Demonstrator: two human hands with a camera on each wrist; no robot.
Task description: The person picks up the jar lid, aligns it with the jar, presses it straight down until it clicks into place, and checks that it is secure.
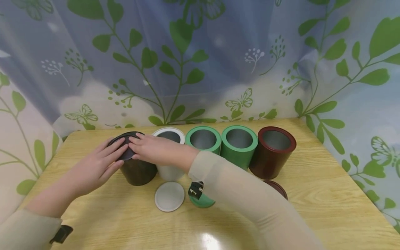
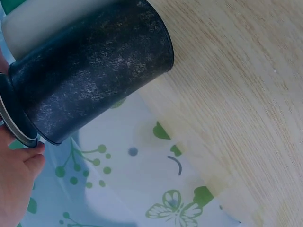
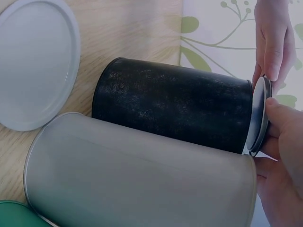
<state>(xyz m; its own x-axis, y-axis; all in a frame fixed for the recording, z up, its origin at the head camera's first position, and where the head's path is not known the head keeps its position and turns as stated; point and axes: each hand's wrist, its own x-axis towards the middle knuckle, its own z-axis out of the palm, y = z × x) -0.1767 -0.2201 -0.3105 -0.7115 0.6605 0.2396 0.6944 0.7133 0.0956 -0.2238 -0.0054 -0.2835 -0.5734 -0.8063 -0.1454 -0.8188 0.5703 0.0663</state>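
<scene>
A black lid [image 1: 127, 152] is held at the mouth of the black can [image 1: 137, 175]. My left hand [image 1: 103, 163] grips the lid's near left edge. On the other side my right hand [image 1: 156, 149] holds the same lid, thumb and fingers at its edge in the right wrist view. There the lid [image 3: 260, 111] stands tilted, with a gap from the can's rim at one side. The black can [image 3: 175, 101] stands beside a white can [image 3: 142, 170].
Two green cans [image 1: 239, 158] and a dark red can [image 1: 270, 161] stand open in the row to the right. In front lie a white lid [image 1: 169, 196], a green lid [image 1: 203, 201] and a dark red lid [image 1: 278, 188]. A leaf-patterned curtain [image 1: 218, 80] hangs behind the wooden table [image 1: 125, 222].
</scene>
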